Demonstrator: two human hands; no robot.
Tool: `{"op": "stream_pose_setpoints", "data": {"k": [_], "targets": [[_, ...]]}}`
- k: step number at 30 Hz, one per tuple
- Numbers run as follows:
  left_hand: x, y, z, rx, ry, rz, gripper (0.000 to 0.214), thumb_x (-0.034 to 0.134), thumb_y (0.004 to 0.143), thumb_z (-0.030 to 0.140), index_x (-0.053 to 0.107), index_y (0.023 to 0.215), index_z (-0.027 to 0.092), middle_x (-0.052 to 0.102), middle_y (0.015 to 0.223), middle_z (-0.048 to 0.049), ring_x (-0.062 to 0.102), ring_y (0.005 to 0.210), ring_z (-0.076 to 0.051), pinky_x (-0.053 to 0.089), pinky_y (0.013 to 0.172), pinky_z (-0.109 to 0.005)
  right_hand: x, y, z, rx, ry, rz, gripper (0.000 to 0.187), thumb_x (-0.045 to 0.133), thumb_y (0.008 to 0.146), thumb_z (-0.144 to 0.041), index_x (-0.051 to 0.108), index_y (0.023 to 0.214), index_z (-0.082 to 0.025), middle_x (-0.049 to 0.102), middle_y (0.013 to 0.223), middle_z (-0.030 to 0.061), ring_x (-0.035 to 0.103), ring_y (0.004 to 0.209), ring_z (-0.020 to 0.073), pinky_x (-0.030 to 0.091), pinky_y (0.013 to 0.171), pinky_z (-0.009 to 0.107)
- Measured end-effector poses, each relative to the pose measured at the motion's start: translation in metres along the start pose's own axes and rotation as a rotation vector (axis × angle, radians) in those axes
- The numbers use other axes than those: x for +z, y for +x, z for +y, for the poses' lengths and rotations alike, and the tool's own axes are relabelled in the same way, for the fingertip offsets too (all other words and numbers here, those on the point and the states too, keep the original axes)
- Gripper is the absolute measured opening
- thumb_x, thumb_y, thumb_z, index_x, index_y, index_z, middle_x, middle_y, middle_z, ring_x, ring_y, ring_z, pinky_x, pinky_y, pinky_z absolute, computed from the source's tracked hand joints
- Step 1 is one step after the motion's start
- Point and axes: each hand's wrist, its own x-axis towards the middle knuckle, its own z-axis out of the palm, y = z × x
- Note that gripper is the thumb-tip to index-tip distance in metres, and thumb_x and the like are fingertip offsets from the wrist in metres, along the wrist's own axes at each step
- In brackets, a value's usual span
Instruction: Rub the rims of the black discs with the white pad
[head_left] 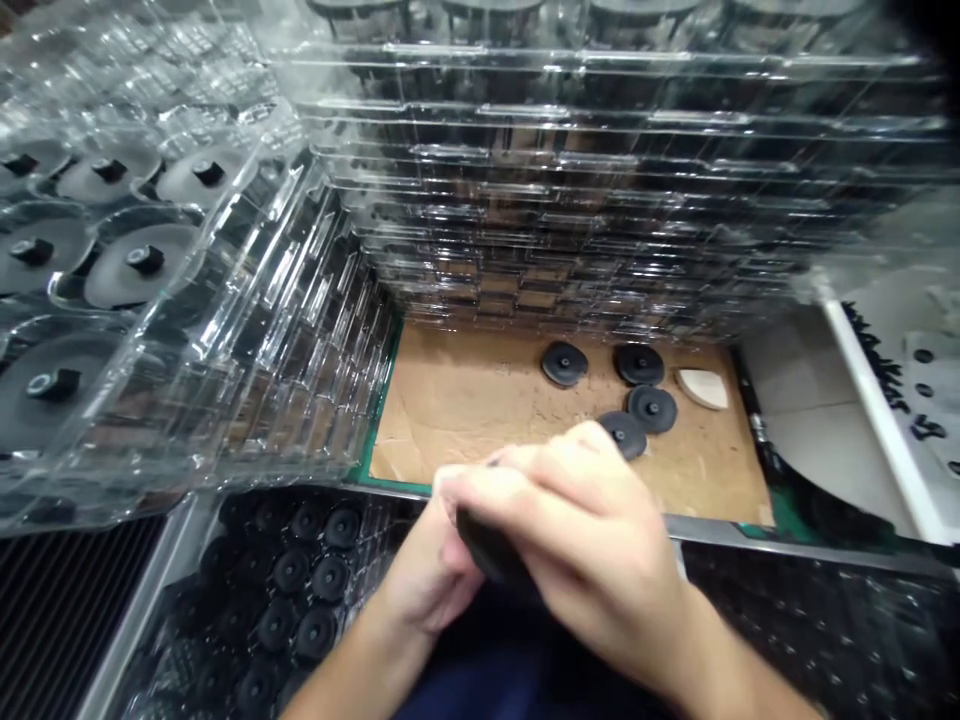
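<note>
Both hands meet low in the middle of the view, above the table's near edge. My right hand [592, 540] lies on top, its fingers curled round a black round part [487, 548]. Under it, my left hand [431, 585] cups the same part from below, fingers closed. Several loose black discs [651, 408] lie just beyond the hands on a brown cardboard sheet [465, 400]. A small white wedge-shaped piece [703, 388] rests to the right of them.
Clear plastic trays [600, 200] are stacked high behind the cardboard. More clear trays holding black discs [142, 262] lean at the left. A tray of small black discs [300, 580] sits below left. A white rail [874, 410] runs at the right.
</note>
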Motion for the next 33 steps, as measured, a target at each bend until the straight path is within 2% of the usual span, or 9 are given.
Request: {"op": "stream_pose_setpoints", "data": {"k": [3,10,14,17,22,26,29,31,33], "targets": [[0.003,0.001,0.000,0.094,0.006,0.045,0.073,0.089,0.039,0.047,0.071,0.107,0.029,0.071,0.104,0.0005,0.063,0.099,-0.021,0.045,0.094,-0.028,0.001,-0.001,0.001,0.171,-0.145,0.030,0.025,0.045,0.094,-0.013,0.068,0.102,-0.016,0.069,0.079,0.0030,0.055,0.065,0.0149,0.030,0.062,0.032],[0.013,0.000,-0.001,0.261,0.046,0.122,0.066,0.089,0.042,0.042,0.071,0.105,0.027,0.074,0.105,-0.0012,0.066,0.099,-0.022,0.049,0.090,-0.027,0.013,-0.010,-0.005,0.145,-0.088,0.234,0.024,0.051,0.091,-0.010,0.063,0.111,-0.011,0.072,0.083,0.0075,0.060,0.068,0.0162,0.040,0.064,0.033],[0.007,0.001,-0.002,0.271,-0.019,0.075,0.061,0.089,0.048,0.032,0.070,0.106,0.033,0.072,0.114,-0.0012,0.068,0.102,-0.025,0.051,0.093,-0.033,0.005,-0.041,-0.003,0.157,0.173,0.104,0.024,0.055,0.083,-0.006,0.066,0.101,-0.016,0.070,0.070,0.0018,0.058,0.055,0.0130,0.046,0.057,0.029],[0.008,0.001,-0.004,0.285,-0.042,-0.009,0.054,0.086,0.056,0.026,0.069,0.107,0.033,0.073,0.114,0.0002,0.068,0.104,-0.023,0.051,0.094,-0.030,0.004,-0.063,0.009,0.419,0.419,0.094,0.018,0.057,0.086,-0.016,0.070,0.092,-0.027,0.073,0.078,-0.0023,0.066,0.064,0.0130,0.051,0.059,0.023],[0.014,0.001,-0.006,0.283,-0.044,-0.054,0.054,0.085,0.059,0.026,0.068,0.110,0.032,0.072,0.115,0.0004,0.068,0.104,-0.021,0.051,0.092,-0.027,0.005,-0.070,0.024,0.797,0.412,0.277,0.012,0.062,0.086,-0.031,0.074,0.088,-0.030,0.075,0.092,-0.0025,0.069,0.086,0.0166,0.053,0.074,0.023],[0.018,0.001,-0.011,0.269,-0.019,-0.047,0.056,0.086,0.056,0.025,0.068,0.109,0.033,0.073,0.114,0.0019,0.068,0.102,-0.019,0.052,0.090,-0.026,-0.007,-0.053,0.014,0.628,0.287,0.336,0.014,0.060,0.089,-0.025,0.071,0.095,-0.030,0.073,0.092,-0.0037,0.066,0.081,0.0132,0.050,0.069,0.020],[0.020,0.000,-0.015,0.271,0.018,-0.004,0.053,0.086,0.057,0.030,0.069,0.107,0.032,0.073,0.114,0.0006,0.067,0.102,-0.019,0.052,0.090,-0.026,-0.011,-0.035,0.003,0.264,0.157,0.329,0.022,0.055,0.091,-0.015,0.066,0.108,-0.024,0.072,0.091,0.0001,0.064,0.077,0.0133,0.048,0.068,0.024],[0.019,-0.001,-0.016,0.273,0.040,0.029,0.054,0.086,0.056,0.032,0.070,0.107,0.030,0.073,0.112,-0.0003,0.067,0.102,-0.019,0.052,0.089,-0.025,-0.012,-0.027,-0.001,0.094,0.124,0.236,0.023,0.052,0.091,-0.012,0.066,0.109,-0.018,0.072,0.088,0.0032,0.062,0.074,0.0151,0.047,0.067,0.028],[0.018,-0.001,-0.015,0.283,0.042,0.045,0.059,0.088,0.052,0.034,0.070,0.107,0.030,0.074,0.111,-0.0002,0.068,0.100,-0.019,0.053,0.088,-0.025,-0.013,-0.025,-0.002,0.096,0.123,0.081,0.023,0.051,0.091,-0.010,0.067,0.105,-0.016,0.070,0.082,0.0029,0.061,0.069,0.0150,0.046,0.064,0.029]]}}
